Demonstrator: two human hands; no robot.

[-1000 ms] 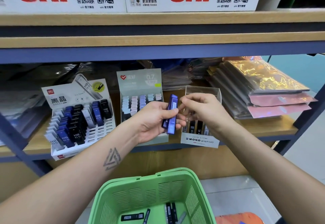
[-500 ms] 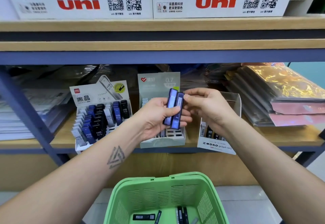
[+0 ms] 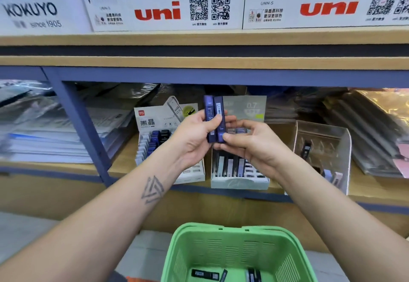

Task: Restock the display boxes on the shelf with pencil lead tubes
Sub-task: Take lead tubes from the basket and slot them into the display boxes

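Two dark blue pencil lead tubes stand upright side by side in front of the shelf. My left hand grips them from the left, thumb across their fronts. My right hand pinches the lower end of the right tube. Behind the hands sit three display boxes: a white one with blue and black tubes, a pale green 0.7 one, and a clear one at the right holding few tubes.
A green basket hangs below my arms with several dark tubes lying in its bottom. Blue shelf post stands at the left. Stacked plastic folders fill the right of the shelf. White uni boxes sit on the shelf above.
My view has shifted left and closer to the shelf. The tubes rose slightly and my right hand slid from their top down to the lower end of the right tube.
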